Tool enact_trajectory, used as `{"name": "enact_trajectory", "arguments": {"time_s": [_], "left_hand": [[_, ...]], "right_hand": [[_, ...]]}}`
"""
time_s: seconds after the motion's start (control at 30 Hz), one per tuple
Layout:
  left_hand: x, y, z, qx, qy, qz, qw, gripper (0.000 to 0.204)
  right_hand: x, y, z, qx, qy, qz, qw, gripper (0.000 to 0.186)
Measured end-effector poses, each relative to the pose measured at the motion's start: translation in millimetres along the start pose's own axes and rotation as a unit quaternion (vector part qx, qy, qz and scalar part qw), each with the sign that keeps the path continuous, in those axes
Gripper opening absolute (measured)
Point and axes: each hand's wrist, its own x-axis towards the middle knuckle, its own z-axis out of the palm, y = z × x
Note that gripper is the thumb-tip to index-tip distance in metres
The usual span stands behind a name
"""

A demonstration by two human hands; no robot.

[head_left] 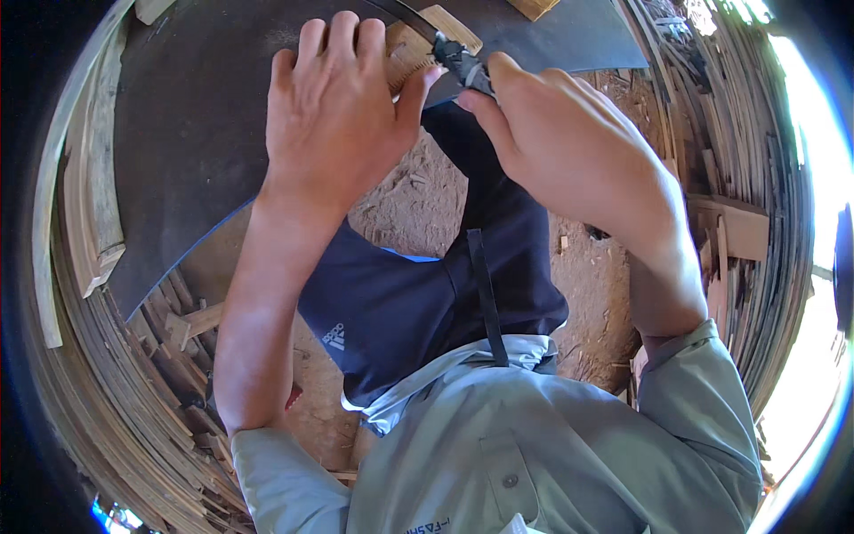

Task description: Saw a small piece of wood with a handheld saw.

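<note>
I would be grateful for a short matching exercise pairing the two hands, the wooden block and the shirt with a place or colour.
1. Right hand
2. Wooden block
3. Left hand
4. Shirt

A. Grey-green
B. Thumb at the block's edge
C. Around the wrapped handle
D. Light brown

Pairs: 1-C, 2-D, 3-B, 4-A

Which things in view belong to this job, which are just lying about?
Likely job:
tan wooden piece with notched edge, at the left hand
tool with dark grey wrapped handle, in the right hand
dark flat work surface

Apparently lying about:
brown wooden strips, stacked at right
yellowish wooden block, top edge
</note>
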Motion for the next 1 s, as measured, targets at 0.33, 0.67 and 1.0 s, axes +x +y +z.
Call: {"name": "enact_trajectory", "arguments": {"time_s": [0.33,0.67,1.0], "left_hand": [[0.5,-2.0,-2.0,0.033,-0.053,0.013,0.998,0.042],[1.0,-3.8,-0.1,0.055,-0.048,-0.006,0.997,0.056],[1.0,-2.7,-2.7,0.047,-0.035,-0.002,0.998,0.058]], "right_hand": [[-34.2,7.8,4.7,0.02,0.034,-0.108,0.993,0.031],[-100.5,73.4,0.7,0.099,0.002,0.067,0.993,0.031],[-42.4,89.5,38.3,0.147,0.122,0.069,0.979,0.032]]}}
